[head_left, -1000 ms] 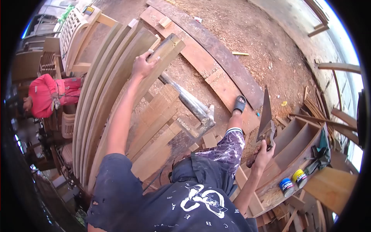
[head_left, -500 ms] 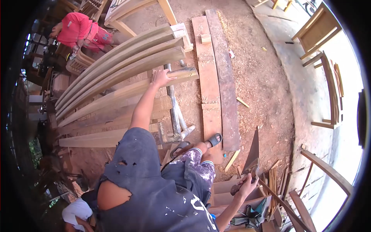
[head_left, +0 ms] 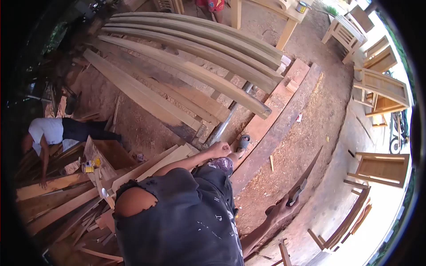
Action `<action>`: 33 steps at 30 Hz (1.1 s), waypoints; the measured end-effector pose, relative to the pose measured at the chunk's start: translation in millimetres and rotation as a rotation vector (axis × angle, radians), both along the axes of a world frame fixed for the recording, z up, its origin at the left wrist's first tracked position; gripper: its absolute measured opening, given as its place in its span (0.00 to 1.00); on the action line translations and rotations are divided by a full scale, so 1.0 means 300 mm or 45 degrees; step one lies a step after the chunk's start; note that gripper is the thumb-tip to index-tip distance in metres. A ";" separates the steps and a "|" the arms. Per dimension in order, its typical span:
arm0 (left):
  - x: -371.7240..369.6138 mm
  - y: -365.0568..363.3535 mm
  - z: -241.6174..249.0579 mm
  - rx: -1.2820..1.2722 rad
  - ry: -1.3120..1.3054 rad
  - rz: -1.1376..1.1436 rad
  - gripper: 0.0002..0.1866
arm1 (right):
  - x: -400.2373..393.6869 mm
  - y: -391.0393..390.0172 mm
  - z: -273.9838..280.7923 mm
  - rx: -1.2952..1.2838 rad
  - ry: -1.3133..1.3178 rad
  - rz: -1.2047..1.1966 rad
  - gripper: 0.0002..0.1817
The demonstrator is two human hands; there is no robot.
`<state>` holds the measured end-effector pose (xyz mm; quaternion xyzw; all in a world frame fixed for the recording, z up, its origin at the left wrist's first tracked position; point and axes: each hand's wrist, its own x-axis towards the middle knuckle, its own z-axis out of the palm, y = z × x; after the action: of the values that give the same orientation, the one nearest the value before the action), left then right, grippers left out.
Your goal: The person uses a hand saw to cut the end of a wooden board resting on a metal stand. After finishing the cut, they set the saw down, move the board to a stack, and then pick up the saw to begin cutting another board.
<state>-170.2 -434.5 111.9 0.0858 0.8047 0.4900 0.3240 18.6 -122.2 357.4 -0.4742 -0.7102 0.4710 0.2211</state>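
My right hand is closed around the handle of a handsaw, whose blade points up and away over the dirt floor. My left hand is near my knee, off the wood, with its fingers curled; whether anything is in them is too small to tell. Beyond it, long wooden beams lie side by side across a metal pipe support. The end of the nearest long beam is dark. A reddish plank lies on the ground by my sandalled foot.
A co-worker in a light shirt bends over lumber at the left, near a wooden box with yellow containers. Another person's legs show at the top. Wooden chairs and panel frames stand at the right. Sawdust covers the ground.
My left hand has let go of the beam and come back near my knee. The view has turned, bringing the left co-worker further in. The saw stays in my right hand.
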 end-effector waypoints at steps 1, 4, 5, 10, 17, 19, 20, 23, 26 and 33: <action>0.011 0.014 -0.041 -0.007 -0.036 0.037 0.16 | -0.080 0.037 0.011 0.004 -0.022 0.124 0.30; -0.047 0.111 -0.031 -0.129 -0.023 0.158 0.23 | -0.343 0.178 -0.057 0.273 0.228 0.681 0.37; -0.086 0.141 -0.013 -0.087 -0.057 0.179 0.25 | -0.445 0.185 -0.048 0.421 0.314 0.821 0.39; -0.313 0.342 -0.238 -0.076 -0.085 0.299 0.28 | -0.947 0.214 -0.023 0.610 -0.064 1.393 0.40; -0.461 0.529 -0.295 0.529 -0.604 1.320 0.40 | -1.581 0.114 -0.123 1.168 0.099 1.967 0.40; -0.471 0.521 -0.142 0.625 -0.725 1.427 0.41 | -1.775 0.096 -0.194 1.252 0.151 2.061 0.40; -0.473 0.541 -0.213 0.679 -0.730 1.488 0.42 | -1.860 0.098 -0.229 1.288 0.203 2.143 0.40; -0.466 0.571 -0.217 0.705 -0.769 1.683 0.44 | -2.027 0.063 -0.289 1.303 0.261 2.260 0.41; -0.468 0.630 -0.209 0.826 -0.806 1.801 0.45 | -2.177 0.086 -0.382 1.241 0.364 2.278 0.43; -0.553 0.896 -0.265 1.184 -0.817 2.106 0.44 | -2.066 0.163 -0.438 1.197 0.510 2.383 0.43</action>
<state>-336.3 -165.6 32.4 -0.5189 0.2144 0.8274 0.0172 -601.1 -73.3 226.0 0.4791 -0.8531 0.2015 0.0449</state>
